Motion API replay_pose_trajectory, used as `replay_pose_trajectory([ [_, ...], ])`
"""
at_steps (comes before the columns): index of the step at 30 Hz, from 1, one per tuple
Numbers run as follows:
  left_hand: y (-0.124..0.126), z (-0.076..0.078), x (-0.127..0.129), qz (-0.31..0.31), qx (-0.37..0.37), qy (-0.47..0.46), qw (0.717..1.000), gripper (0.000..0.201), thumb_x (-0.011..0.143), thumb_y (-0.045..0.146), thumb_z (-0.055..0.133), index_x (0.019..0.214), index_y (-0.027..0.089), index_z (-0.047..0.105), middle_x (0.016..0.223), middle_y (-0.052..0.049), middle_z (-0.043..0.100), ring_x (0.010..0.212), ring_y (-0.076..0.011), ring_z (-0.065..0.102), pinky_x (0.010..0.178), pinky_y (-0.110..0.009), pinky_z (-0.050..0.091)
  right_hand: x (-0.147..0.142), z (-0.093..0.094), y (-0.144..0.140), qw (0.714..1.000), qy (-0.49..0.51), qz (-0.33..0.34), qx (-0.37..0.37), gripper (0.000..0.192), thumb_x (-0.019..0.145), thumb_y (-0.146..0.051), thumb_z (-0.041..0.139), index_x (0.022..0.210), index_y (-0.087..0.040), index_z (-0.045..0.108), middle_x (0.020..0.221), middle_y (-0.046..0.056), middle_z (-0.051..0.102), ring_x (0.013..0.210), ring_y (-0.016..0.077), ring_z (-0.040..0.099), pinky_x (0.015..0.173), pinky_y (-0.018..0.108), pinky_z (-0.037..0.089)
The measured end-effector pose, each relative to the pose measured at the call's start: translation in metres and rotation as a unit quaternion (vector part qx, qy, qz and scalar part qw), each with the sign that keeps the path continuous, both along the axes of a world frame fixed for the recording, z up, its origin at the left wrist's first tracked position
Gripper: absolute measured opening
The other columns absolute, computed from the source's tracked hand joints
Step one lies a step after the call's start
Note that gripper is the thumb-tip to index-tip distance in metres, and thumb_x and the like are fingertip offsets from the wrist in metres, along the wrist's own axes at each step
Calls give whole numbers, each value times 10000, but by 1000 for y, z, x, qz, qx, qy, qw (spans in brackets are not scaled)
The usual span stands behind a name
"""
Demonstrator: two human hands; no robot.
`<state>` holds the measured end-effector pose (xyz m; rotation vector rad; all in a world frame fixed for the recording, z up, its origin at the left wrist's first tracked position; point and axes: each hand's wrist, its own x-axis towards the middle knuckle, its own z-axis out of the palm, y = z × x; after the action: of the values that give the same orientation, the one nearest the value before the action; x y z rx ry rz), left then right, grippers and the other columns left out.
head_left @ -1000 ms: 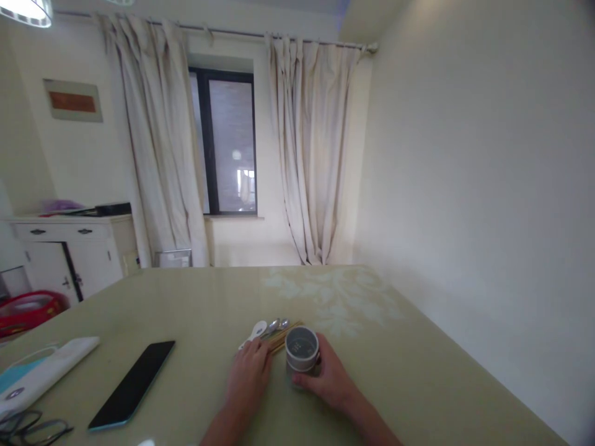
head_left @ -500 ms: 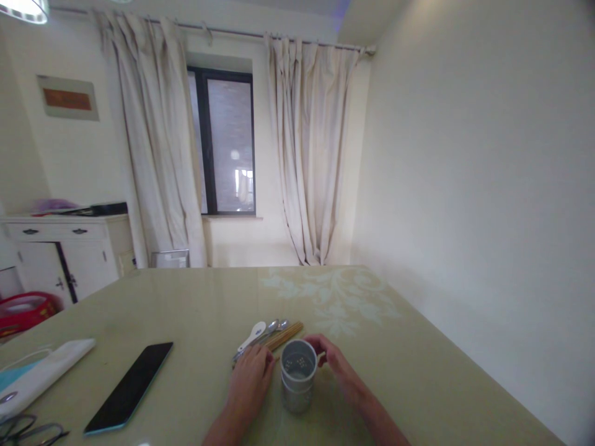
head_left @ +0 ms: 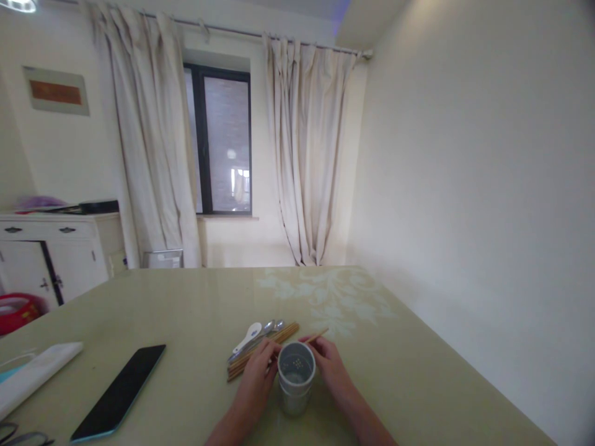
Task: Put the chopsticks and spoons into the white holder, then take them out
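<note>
Pale green table (head_left: pixel 186 310) w/ upright holder cup (head_left: pixel 296 378) near its front edge: left hand (head_left: pixel 258 375) spread flat left of cup pinning chopsticks (head_left: pixel 260 353), right hand (head_left: pixel 330 365) right of cup pinching one chopstick (head_left: pixel 318 336) to lift.

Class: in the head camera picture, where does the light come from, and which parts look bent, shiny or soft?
Head view: daylight enters by the window; the table shows a pale sheen; curtains and walls lean outward from lens distortion; the hands, left and right, beside the holder, look slightly soft.
</note>
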<state>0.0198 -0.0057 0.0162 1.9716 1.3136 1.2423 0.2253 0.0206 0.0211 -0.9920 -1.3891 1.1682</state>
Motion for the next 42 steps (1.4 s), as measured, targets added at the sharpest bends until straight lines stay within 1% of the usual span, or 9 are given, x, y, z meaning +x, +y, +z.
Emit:
replay_pose_trajectory([
  [6,4,-3,-5,90,54,-67,992,315,1014,436,486,1028,262,748,1058,-80,782,1034,-267,726,961,-404,581,25,11,10,974,109,-192,50,576,723,-712,841,949,-183,813,823,79,765,771,244,662,650,319,507],
  [10,4,-10,-4,80,-15,-98,992,352,1010,492,484,993,250,740,982,-72,795,950,-267,736,896,-395,591,53,25,10,940,215,-255,68,520,707,-645,895,981,-210,818,829,35,709,761,200,615,671,300,509],
  [17,-6,-12,11,-68,-87,-102,989,387,1026,499,496,1067,231,771,1111,-94,800,1038,-254,707,1013,-388,552,49,38,-6,959,162,-201,117,529,809,-674,827,1050,-203,843,714,7,610,698,183,541,648,301,458],
  [22,-6,-9,10,-78,-88,-92,989,351,1030,451,503,1067,224,769,1081,-79,803,983,-242,694,946,-357,551,31,36,-14,985,52,-117,114,562,861,-686,774,1141,-206,854,731,22,646,688,190,559,651,304,476],
  [30,-12,-1,15,-107,-110,-83,985,256,991,382,557,949,206,739,951,-56,785,913,-234,693,835,-322,549,14,28,-19,995,27,-32,94,472,826,-613,850,1062,-204,853,881,87,779,840,253,690,767,337,550],
  [32,-9,-1,10,-84,-105,-51,990,258,990,367,540,989,211,745,975,-63,794,921,-237,710,826,-322,558,13,28,-19,995,23,-31,90,487,827,-644,833,1031,-203,856,888,93,786,836,253,691,753,330,544],
  [35,-1,-5,-5,45,-46,84,994,288,997,315,486,1043,245,762,1078,-79,800,1031,-253,721,935,-365,557,12,28,-18,997,21,-21,78,539,834,-712,786,994,-203,865,867,92,788,793,241,676,726,324,532],
  [38,4,-8,-18,178,-19,263,948,306,992,250,483,1087,256,774,1207,-93,780,1169,-286,696,1044,-419,518,11,25,-18,998,19,-10,60,541,821,-725,787,926,-201,870,812,77,772,745,223,647,704,314,512],
  [42,0,-3,-22,204,-52,364,907,303,999,225,493,1122,245,769,1242,-94,766,1217,-294,681,1050,-419,508,9,14,-14,999,18,-4,26,540,820,-724,785,881,-194,864,767,57,743,724,205,624,673,292,469],
])
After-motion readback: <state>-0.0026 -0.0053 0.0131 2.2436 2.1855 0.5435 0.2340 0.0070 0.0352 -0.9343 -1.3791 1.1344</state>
